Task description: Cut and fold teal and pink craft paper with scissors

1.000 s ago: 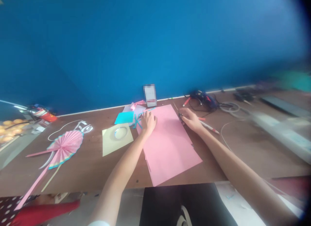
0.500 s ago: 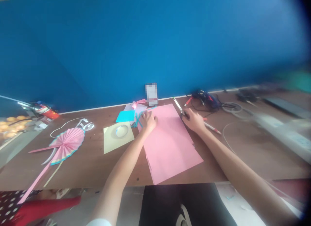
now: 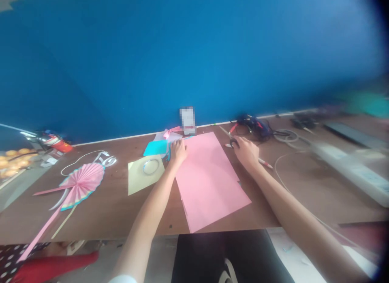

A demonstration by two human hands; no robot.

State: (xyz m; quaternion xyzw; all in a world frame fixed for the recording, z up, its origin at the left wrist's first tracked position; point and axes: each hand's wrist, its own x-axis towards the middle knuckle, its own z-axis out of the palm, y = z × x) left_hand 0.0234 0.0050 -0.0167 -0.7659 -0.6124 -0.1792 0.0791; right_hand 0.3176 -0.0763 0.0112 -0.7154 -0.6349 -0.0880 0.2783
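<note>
Where the pink sheet (image 3: 209,177) lies skewed across the desk (image 3: 121,212), its near corner reaching the front edge, the left hand (image 3: 178,151) rests open and flat on the far left corner with the fingers extended. This placement reads as a hold-down, the palm's weight pinning loose paper against sliding. Further pink edges show beneath the sheet along its left side, so it appears to top a small stack.

The right hand (image 3: 246,152) lies just beyond the sheet's far right edge. Its fingers are curled over the dark handles of the scissors (image 3: 233,142), whose blades point away toward the blue wall (image 3: 194,52). Blur hides whether the fingers pass through the loops, so a true grip cannot be told from a mere touch. A pen (image 3: 265,164) lies on the desk beside this hand, its tip emerging on the wrist side.

The sheet therefore lies between the two hands, touched by the left and just beside the right. The scissors rest at the right fingertips, well apart from the left hand.

Left of the left hand lie a teal paper (image 3: 155,147) and a pale yellow sheet (image 3: 136,181) bearing a tape ring (image 3: 151,166). Farther left is a pleated pink fan (image 3: 82,181). A tangle of cables (image 3: 258,127) sits near the wall behind the scissors. A red sleeve (image 3: 51,264), not the person's own, shows below the desk edge.
</note>
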